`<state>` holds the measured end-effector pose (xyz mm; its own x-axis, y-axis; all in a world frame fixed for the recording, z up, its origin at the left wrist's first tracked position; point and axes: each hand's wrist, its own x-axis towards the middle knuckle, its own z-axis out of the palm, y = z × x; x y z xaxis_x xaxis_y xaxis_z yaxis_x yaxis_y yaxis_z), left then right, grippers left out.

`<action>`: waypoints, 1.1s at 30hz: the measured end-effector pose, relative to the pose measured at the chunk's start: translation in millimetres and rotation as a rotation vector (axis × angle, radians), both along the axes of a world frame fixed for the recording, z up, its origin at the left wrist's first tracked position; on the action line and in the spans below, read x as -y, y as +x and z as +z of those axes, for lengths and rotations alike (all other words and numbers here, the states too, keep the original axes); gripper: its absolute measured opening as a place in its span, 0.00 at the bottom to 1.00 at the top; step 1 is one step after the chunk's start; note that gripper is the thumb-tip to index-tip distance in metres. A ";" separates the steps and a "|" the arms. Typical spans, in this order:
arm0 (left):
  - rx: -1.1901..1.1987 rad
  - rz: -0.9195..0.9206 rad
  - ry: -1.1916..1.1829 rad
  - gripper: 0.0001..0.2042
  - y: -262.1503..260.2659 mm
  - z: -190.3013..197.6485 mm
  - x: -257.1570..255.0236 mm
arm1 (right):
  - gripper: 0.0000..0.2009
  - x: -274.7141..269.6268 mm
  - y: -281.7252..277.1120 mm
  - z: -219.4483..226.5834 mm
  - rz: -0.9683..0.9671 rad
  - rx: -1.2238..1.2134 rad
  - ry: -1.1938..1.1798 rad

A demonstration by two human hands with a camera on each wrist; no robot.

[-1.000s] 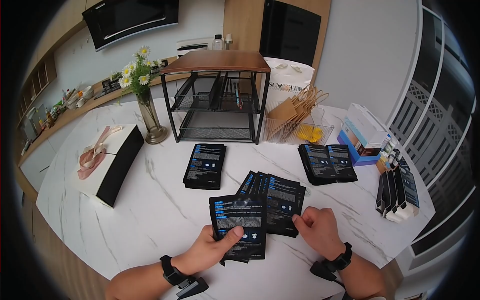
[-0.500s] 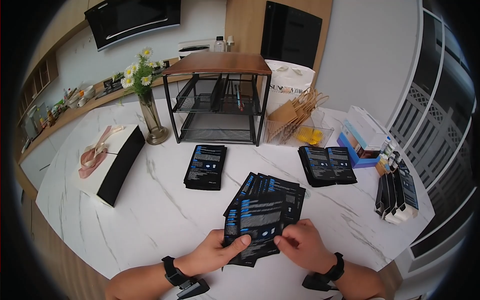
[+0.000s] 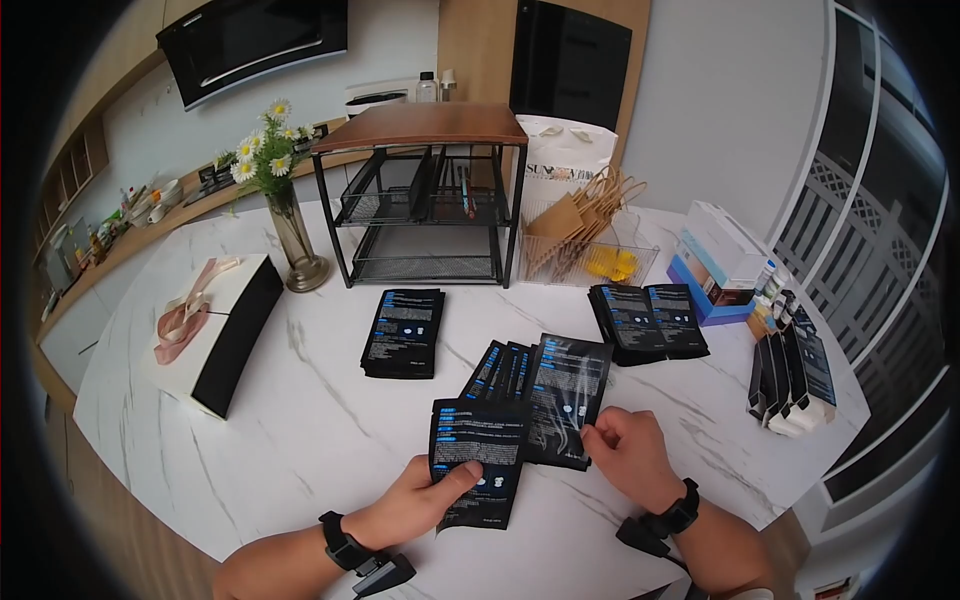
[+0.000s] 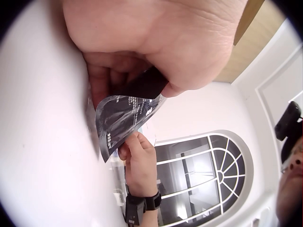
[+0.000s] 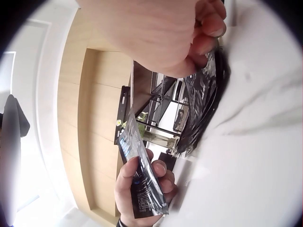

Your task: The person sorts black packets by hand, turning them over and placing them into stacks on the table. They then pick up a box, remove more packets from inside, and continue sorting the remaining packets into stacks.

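My left hand (image 3: pixel 425 497) grips a thin bunch of black foil packets (image 3: pixel 478 432) printed in blue and white, thumb across the top one. In the left wrist view the lower part of this bunch bows beneath the palm. Just to the right, my right hand (image 3: pixel 637 460) pinches the lower right corner of a single black packet (image 3: pixel 560 392), whose shiny surface is creased. This packet overlaps a fanned pile of similar packets (image 3: pixel 490 371) on the table. The right wrist view shows the right fingers (image 5: pixel 204 43) right at the pile's edge.
Two neat packet stacks lie beyond, one at left (image 3: pixel 402 335) and a double one at right (image 3: pixel 650 325). Around them stand a ribboned box (image 3: pixel 205 335), a flower vase (image 3: pixel 300 245), a mesh rack (image 3: pixel 425 265), a clear bin (image 3: pixel 640 262) and opened black cartons (image 3: pixel 790 375).
My right hand went left to the bunch in my left hand, took hold of a packet there, then came back right with it over the fanned pile. The left hand keeps its grip.
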<state>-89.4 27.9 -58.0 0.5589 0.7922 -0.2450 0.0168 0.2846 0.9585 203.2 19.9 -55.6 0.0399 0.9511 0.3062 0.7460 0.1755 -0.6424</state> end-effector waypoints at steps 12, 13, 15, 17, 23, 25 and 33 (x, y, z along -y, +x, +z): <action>0.134 0.063 -0.103 0.27 9.3 12.5 3.7 | 0.18 16.0 -17.7 6.7 0.311 -0.054 0.065; 0.132 0.065 -0.104 0.27 11.6 9.2 4.3 | 0.18 20.8 -23.3 8.8 0.312 -0.056 0.064; 0.099 0.034 0.156 0.27 15.4 1.2 4.7 | 0.18 28.1 -32.1 12.5 0.465 -0.085 0.067; 0.119 0.040 0.158 0.27 15.0 -2.1 4.8 | 0.19 29.1 -33.4 10.4 0.487 -0.021 0.062; 0.032 -0.151 0.178 0.17 4.3 -14.4 -2.9 | 0.15 7.2 11.9 22.2 0.296 -0.150 -0.244; 0.044 -0.112 0.178 0.16 4.0 -8.8 -1.5 | 0.15 5.6 43.0 47.5 0.187 -0.108 -0.387; -0.005 0.289 0.368 0.08 7.2 -14.3 -4.4 | 0.13 14.2 132.8 56.5 -0.166 0.088 -0.406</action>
